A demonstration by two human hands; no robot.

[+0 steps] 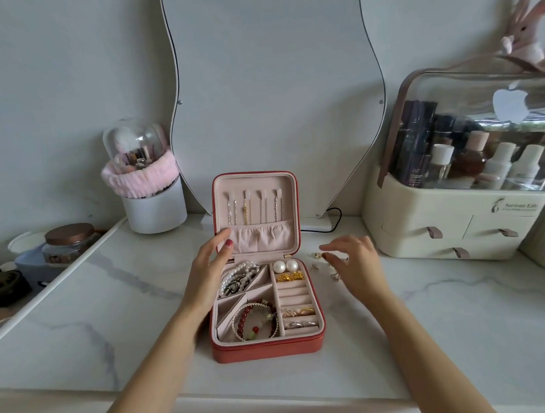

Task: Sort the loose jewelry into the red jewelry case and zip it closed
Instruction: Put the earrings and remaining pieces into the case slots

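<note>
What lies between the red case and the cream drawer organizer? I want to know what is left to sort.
In the head view, small loose jewelry pieces lie on the marble top between the red case and the cream organizer, under the right hand.

Soft even daylight, faint shadows, wide-angle bending at edges, slightly soft

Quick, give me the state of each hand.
Left hand: open, fingers resting on the case lid.
Right hand: over the loose jewelry; grip cannot be told.

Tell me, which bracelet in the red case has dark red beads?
The bracelet in the front compartment, nearest the person. The other, at the back left, is white pearls.
</note>
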